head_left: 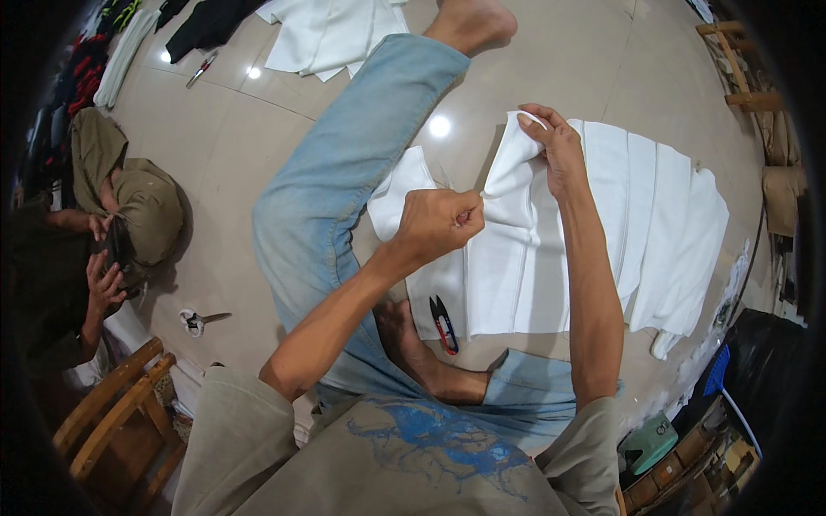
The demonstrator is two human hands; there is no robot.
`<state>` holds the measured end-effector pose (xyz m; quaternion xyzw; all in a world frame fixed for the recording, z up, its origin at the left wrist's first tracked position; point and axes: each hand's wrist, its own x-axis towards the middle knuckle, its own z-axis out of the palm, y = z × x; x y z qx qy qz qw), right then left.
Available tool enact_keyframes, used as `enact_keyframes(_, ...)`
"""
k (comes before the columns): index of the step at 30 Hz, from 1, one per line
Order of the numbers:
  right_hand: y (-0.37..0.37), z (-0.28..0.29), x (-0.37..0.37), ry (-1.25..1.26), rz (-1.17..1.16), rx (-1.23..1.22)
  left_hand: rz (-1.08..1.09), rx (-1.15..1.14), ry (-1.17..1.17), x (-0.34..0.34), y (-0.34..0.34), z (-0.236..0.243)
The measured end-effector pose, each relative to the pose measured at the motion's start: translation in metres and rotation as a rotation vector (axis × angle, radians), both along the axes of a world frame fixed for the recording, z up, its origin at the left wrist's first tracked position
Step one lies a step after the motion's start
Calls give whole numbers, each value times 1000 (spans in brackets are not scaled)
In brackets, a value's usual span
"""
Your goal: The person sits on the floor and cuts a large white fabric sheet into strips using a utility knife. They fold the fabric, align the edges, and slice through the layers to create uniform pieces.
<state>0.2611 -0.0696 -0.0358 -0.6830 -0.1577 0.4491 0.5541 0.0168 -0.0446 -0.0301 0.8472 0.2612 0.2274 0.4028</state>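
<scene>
My left hand (439,222) is closed in a pinch at the edge of a white fabric panel, with what looks like thin thread near its fingertips. My right hand (555,146) grips the raised upper corner of that white fabric (515,211), thumb on top. Several more white fabric pieces (654,232) lie overlapped on the floor to the right, and another white piece (396,176) sits behind my left hand. Thread snips (443,327) with red and dark handles rest on the lower left of the fabric, beside my bent leg and bare foot.
A co-worker (52,267) at left holds a dark object. Scissors (202,320) and another small cutter (200,70) lie on the tiled floor (224,138). Garment piles (194,26) sit at top left. Wooden chairs (112,396), a blue swatter (718,370) and a green container (645,443) edge the view.
</scene>
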Motion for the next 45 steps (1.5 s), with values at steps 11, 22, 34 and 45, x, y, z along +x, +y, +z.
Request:
enact_keyframes(11,-6,-5,-10,-95,-64,86,90,-168,64,1,7,2)
enact_keyframes(22,-80,-34,-120,-1254,215,-227,-50,-214,360,7,72,17)
enact_keyframes(34,-90,-41,-118,-1350,277,-300,-14,-78,227,-15,209,38)
enact_keyframes(45,-95,-41,-119,-1328,269,-322,111,-396,224,-29,354,84)
